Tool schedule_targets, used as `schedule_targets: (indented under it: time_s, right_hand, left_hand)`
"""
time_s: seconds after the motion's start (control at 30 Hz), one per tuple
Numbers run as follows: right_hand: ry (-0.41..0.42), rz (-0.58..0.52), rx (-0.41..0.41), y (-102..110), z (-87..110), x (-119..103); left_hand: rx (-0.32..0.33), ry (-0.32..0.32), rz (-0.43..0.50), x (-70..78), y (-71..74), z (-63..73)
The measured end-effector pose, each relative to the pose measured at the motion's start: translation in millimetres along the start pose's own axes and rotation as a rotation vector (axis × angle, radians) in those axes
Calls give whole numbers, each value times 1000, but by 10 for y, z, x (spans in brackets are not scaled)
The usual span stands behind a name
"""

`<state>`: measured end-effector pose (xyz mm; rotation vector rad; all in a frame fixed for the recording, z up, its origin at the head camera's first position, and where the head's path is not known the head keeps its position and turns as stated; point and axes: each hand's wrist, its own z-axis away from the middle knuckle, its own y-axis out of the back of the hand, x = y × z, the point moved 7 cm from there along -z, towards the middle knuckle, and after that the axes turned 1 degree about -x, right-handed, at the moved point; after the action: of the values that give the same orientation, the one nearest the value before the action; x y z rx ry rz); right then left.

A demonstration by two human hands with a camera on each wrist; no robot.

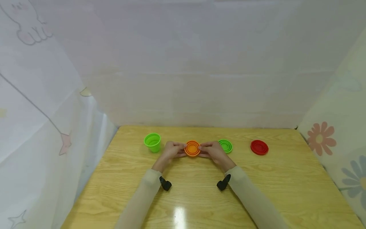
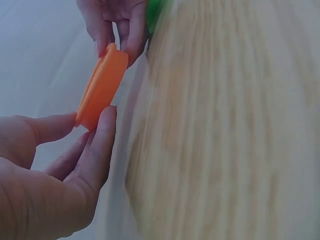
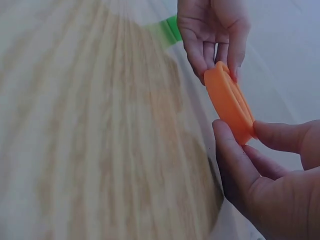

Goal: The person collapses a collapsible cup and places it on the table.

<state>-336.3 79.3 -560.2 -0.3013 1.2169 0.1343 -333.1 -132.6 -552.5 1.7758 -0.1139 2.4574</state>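
An orange collapsible cup [image 1: 192, 148], folded flat into rings, is held between both hands above the table. My left hand [image 1: 172, 150] pinches its left edge, thumb on the rim and fingers beneath. On the opposite edge, my right hand [image 1: 213, 150] pinches it in the same way. Both wrist views show the orange cup [image 2: 104, 90] tilted and clear of the wood. Just left of my left hand stands a green collapsible cup [image 1: 153, 143], pulled up to full height. A second green cup [image 1: 225, 146], flattened, lies partly behind my right hand.
A flattened red collapsible cup [image 1: 259, 147] lies farther right on the wooden table [image 1: 194, 187]. Pale cloth [image 1: 206, 79] hangs behind the table's far edge and along both sides. Small black devices [image 1: 166, 183] are strapped at both wrists.
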Motion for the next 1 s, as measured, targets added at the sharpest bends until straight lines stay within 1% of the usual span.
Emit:
schedule_targets:
  time_s: [0.1, 0.2, 0.3, 0.43, 0.53, 0.6, 0.7, 0.73, 0.8, 0.9, 1.0]
  right_hand:
    - [1, 24, 2, -22, -67, -18]
    - [3, 59, -1, -51, -139, -35]
    - [7, 125, 7, -72, -215, -57]
    - [5, 222, 37, -75, -295, -100]
    - [3, 281, 59, -69, -336, -138]
    - [12, 320, 71, -71, -356, -174]
    - [25, 367, 81, -77, -381, -227]
    - [27, 378, 80, -78, -390, -235]
    - [27, 400, 72, -82, -405, -241]
    - [23, 426, 56, -84, -421, -233]
    - [21, 440, 50, -81, -421, -236]
  left_hand:
    - [15, -4, -33, 14, 42, -46]
    - [46, -5, -72, 38, 82, -74]
    - [79, -1, -124, 73, 118, -84]
    - [114, 10, -173, 123, 136, -94]
    - [141, -13, -224, 182, 118, -105]
    - [169, -52, -315, 242, 105, -115]
    - [229, -116, -515, 337, 83, -132]
    - [250, -129, -580, 363, 81, -135]
    - [282, -142, -673, 399, 75, -142]
    - [300, -138, -747, 418, 70, -148]
    - [306, -121, -776, 397, 82, -169]
